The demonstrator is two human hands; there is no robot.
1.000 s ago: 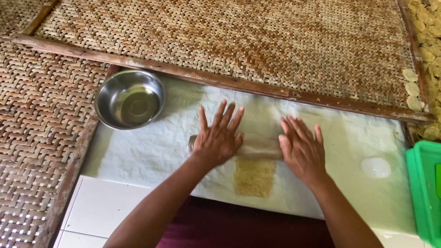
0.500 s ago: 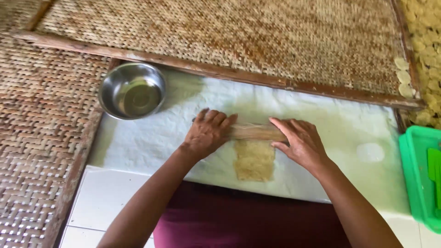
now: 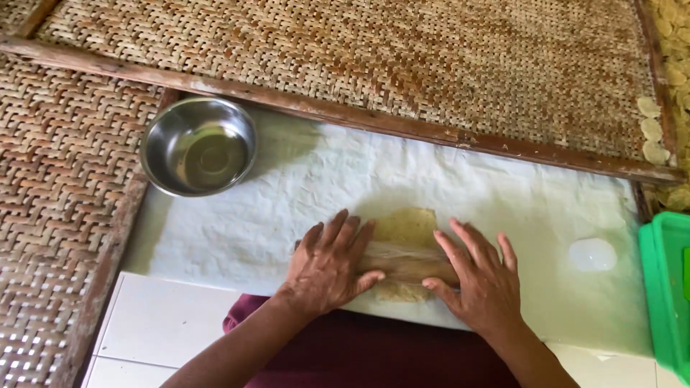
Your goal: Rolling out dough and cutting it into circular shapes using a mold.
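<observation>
Sitting on the white cloth (image 3: 287, 215) are a steel bowl (image 3: 198, 146) at the far left and a pale disc (image 3: 592, 253) at the right, with woven mats (image 3: 402, 57) beyond. A rolling pin (image 3: 406, 260) lies across flat dough (image 3: 404, 228) between the hands. Left hand (image 3: 327, 267) and right hand (image 3: 483, 282) press on it, fingers spread flat
</observation>
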